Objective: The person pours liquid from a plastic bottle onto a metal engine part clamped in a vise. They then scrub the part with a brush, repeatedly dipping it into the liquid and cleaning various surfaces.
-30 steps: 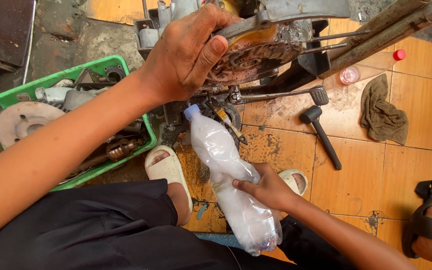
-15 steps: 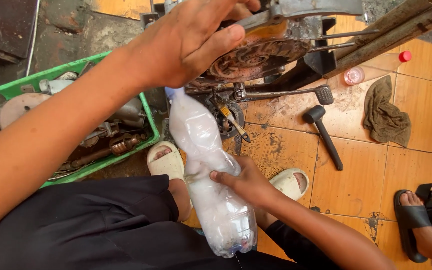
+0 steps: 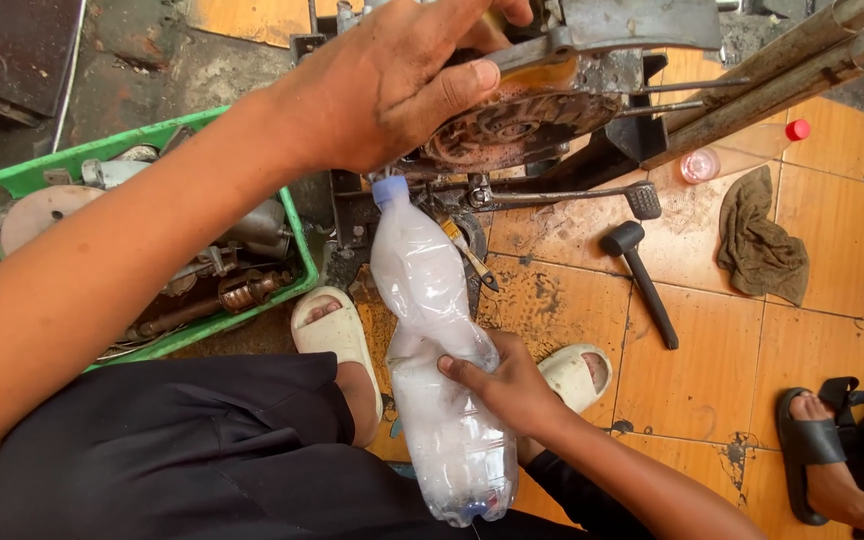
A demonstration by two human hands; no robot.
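Bottle (image 3: 442,360), clear plastic with a cloudy inside and a blue cap, lay tilted between the person's knees, its long axis running from the base near the lap up and away to the cap, which sat just under the rusty engine part (image 3: 512,125). Right hand (image 3: 507,385) was clamped round the bottle's lower middle, fingers wrapped from the right side. Left hand (image 3: 392,85) was closed over the top of the engine part, thumb along its edge, so the cap lay just below and toward the body from that grip; the left hand was the nearer to the cap. A green crate (image 3: 22,175) of metal parts stood at the left, a hammer (image 3: 642,275) and a rag (image 3: 762,245) lay on the tiled floor at the right. Whether the cap touched the part could not be told. The part's top was cut off.
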